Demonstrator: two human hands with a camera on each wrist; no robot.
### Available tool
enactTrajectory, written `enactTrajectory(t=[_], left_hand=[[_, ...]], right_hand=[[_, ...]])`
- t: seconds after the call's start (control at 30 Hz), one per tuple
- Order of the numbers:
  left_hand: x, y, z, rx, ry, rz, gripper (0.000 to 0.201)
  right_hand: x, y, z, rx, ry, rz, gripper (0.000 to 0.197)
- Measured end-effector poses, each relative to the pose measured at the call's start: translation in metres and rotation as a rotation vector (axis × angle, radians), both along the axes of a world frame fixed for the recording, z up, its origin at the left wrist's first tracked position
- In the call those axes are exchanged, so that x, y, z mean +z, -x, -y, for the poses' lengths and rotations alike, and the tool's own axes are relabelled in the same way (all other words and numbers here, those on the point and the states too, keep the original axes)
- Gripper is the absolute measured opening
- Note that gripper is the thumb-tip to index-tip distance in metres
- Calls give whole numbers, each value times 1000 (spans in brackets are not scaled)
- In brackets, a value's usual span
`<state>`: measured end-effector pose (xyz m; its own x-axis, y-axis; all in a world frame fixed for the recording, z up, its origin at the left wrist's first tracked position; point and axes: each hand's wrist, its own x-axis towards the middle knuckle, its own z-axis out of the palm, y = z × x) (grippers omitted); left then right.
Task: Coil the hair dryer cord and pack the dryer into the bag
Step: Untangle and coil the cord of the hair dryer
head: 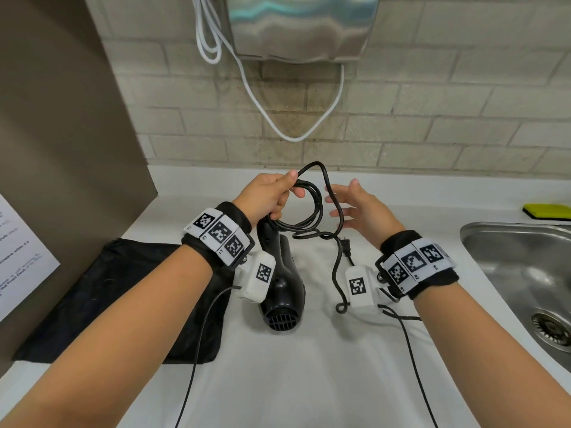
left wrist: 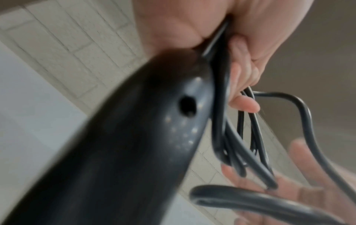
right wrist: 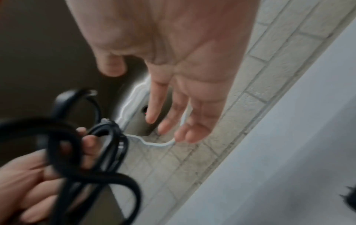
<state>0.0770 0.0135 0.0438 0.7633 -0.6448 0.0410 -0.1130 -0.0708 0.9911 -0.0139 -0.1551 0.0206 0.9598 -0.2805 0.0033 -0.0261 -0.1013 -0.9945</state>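
Observation:
The black hair dryer (head: 282,288) hangs nozzle-down over the white counter (head: 309,381), its handle up by my left hand (head: 272,196). That hand grips the handle top together with several loops of the black cord (head: 309,208); the wrist view shows the handle (left wrist: 134,137) and loops (left wrist: 240,144) pressed under my curled fingers (left wrist: 244,105). One cord strand runs past my right hand (head: 355,205), which is spread with straight fingers (right wrist: 183,114) and holds nothing. The plug (head: 346,247) dangles below. A flat black bag (head: 123,298) lies on the counter at left.
A steel sink (head: 519,273) sits at right with a yellow sponge (head: 547,211) behind it. A metal hand dryer (head: 299,26) with a white cable (head: 293,131) hangs on the tiled wall. A brown panel (head: 61,118) with a paper notice stands at left.

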Motion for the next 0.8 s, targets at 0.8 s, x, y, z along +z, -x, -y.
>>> enactTrajectory(t=[0.8], left_hand=[[2,2,4,-15,-44,23,42]], right_hand=[[-28,-2,9,-300,425,-124,33]])
